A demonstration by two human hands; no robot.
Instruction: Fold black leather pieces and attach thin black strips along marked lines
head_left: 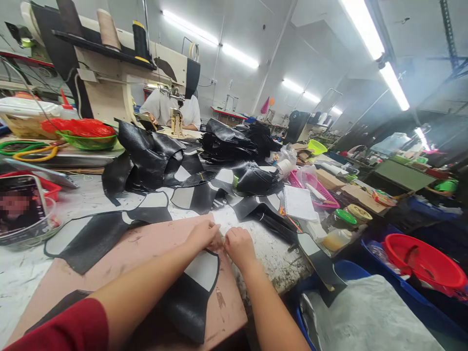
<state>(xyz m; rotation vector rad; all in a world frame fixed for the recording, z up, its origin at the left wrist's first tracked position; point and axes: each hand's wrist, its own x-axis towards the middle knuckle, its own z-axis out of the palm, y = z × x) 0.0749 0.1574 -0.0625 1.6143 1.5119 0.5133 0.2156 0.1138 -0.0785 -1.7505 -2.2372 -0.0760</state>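
My left hand (204,235) and my right hand (238,246) are close together at the far edge of a pink board (146,243). The fingers of both are pinched inward, and whatever lies between them is too small to make out. Under my left wrist, a black and white leather piece (190,297) lies on the board, its top end near my fingertips. Another black and white piece (91,239) rests across the board's left edge. Beyond my hands, more black and white pieces (201,195) are spread on the white table (22,273).
Stacked black leather (228,141) and a sewing machine (106,83) stand at the back, with a person (188,112) behind. To the right are a notebook (300,202), a pink basket (323,195), jars (343,219) and a red basin (424,258). A phone (22,204) stands left.
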